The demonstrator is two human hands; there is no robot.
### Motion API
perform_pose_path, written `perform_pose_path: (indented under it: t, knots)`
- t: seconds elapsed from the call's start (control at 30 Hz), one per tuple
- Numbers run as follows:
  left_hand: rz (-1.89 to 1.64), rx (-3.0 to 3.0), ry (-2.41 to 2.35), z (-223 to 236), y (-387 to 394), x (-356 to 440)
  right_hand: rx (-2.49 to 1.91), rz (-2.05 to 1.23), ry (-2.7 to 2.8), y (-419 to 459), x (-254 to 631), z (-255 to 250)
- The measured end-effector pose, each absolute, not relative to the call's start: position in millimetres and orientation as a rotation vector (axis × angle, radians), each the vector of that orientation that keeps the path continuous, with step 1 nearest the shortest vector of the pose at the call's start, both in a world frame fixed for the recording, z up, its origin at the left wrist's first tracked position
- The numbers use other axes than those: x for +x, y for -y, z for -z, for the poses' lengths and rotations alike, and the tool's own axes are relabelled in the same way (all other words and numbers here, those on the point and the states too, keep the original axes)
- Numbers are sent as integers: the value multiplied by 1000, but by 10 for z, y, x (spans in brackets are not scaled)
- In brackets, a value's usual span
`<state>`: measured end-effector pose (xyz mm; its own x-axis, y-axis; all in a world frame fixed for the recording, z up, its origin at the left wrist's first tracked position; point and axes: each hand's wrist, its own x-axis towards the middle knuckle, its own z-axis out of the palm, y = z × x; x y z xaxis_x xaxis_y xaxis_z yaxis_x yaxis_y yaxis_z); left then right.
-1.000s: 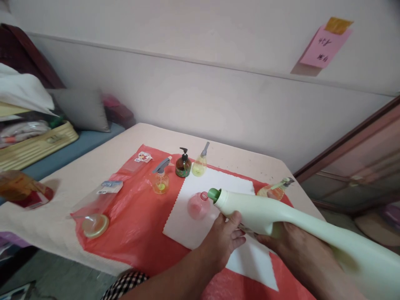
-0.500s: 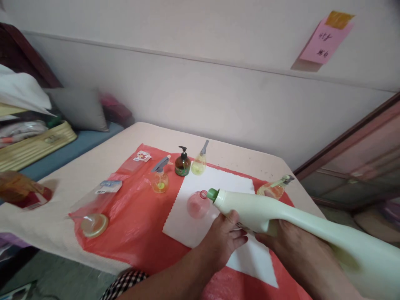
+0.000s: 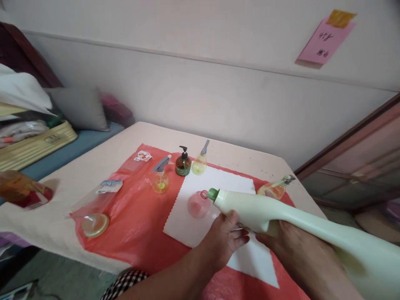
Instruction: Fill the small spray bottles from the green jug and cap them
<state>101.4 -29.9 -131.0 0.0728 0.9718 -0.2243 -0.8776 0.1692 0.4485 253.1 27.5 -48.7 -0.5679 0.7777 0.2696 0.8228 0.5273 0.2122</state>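
Observation:
A large pale green jug-like bottle (image 3: 300, 210) with a green spout (image 3: 213, 193) lies almost level across the right side. My right hand (image 3: 286, 237) is wrapped round its handle from below, the fingers partly hidden. My left hand (image 3: 226, 233) supports the neck end, thumb against its side and other fingers underneath. Right at the spout's tip is the red-ringed mouth of a small clear pink bottle (image 3: 199, 205), which has no spray head on it. That small bottle is on a white scallop-edged sheet (image 3: 179, 227). Whether liquid flows between them I cannot tell.
Red plastic sheeting (image 3: 134, 233) covers much of the table. On it are a yellow spray bottle (image 3: 160, 183), a brown pump bottle (image 3: 183, 164), another yellow spray bottle (image 3: 199, 164), an orange spray bottle (image 3: 271, 190) and a round-based clear item (image 3: 95, 226). An amber bottle (image 3: 23, 189) is far left.

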Motion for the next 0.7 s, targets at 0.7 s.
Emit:
perform_pose_path:
  t: [0.7]
  knots:
    - [-1400, 173, -460, 1311, 320, 1013, -1192, 808, 2612, -205, 2449, 411]
